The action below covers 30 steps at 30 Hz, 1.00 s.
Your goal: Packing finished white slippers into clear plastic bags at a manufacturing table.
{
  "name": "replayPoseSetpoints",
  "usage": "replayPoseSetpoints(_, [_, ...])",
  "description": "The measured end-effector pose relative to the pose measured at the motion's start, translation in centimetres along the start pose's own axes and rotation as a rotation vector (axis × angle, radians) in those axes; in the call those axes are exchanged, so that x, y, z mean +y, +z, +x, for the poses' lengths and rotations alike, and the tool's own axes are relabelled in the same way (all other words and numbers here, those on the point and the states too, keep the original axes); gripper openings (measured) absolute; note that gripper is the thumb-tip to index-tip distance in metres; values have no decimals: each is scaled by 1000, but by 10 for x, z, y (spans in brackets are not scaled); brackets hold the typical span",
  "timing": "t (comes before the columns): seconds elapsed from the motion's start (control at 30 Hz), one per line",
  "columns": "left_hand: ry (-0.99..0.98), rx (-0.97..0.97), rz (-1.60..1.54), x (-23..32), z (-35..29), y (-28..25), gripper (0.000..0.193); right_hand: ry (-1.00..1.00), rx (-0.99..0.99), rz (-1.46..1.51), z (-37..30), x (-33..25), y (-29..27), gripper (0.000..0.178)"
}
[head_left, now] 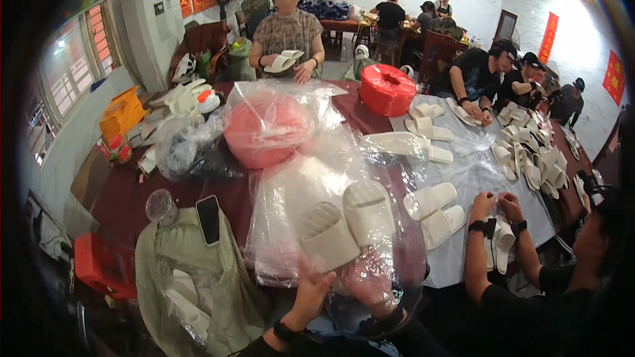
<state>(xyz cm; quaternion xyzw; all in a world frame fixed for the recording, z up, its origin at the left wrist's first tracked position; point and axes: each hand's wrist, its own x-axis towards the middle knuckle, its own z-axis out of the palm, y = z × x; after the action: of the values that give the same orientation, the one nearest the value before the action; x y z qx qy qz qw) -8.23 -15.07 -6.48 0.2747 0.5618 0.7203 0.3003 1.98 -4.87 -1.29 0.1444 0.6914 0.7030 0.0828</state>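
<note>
Two off-white slide slippers, one on the left (325, 235) and one on the right (369, 215), are held side by side over a pile of clear plastic bags (284, 192). My left hand (312, 294) is closed at the lower edge of the left slipper, its thumb showing and its other fingers partly hidden. Inside a clear bag (409, 271), my right hand (372, 284) grips the lower end of the right slipper through the glossy film. Reflections blur its fingertips.
A red roll of twine (388, 90) and a pink bundle in plastic (268, 129) lie ahead. A phone (208, 220) rests on green cloth (178, 248) by a clear cup (161, 206). Co-workers handle slippers at the right; a person (288, 33) holding slippers stands opposite.
</note>
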Motion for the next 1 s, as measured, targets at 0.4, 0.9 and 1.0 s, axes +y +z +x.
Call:
replayPoseSetpoints(0.4, [-850,-533,-468,11,-15,-6,35,-303,-53,-1778,19,-24,10,40])
replayPoseSetpoints(0.9, [-921,-180,-892,13,4,-9,28,-153,356,-3096,-117,50,16,47])
replayPoseSetpoints(1.0, [-999,-65,-934,20,7,5,21,-695,-170,-2867,-169,29,53,36])
